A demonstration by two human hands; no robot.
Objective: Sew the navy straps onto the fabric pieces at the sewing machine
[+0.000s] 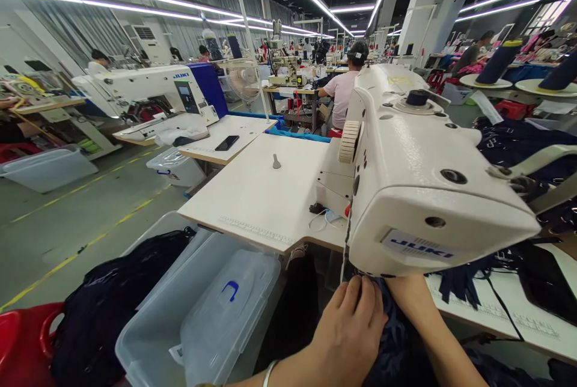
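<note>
- From my remote seat, the navy fabric [399,345] hangs at 5 o'clock, beneath the head of the sewing machine [406,195]; its own weight could tug it crooked.
- The left hand [349,330] has its fingers bunched together by the fabric; I cannot tell whether they pinch it. Creeping farther under the head risks a needle strike.
- The right forearm [439,327] enters from 4 o'clock; the right hand is hidden, so I cannot tell its grip, and a hidden fold could go unnoticed.
- Loose navy strips [462,285] at 4 o'clock could snag.
</note>
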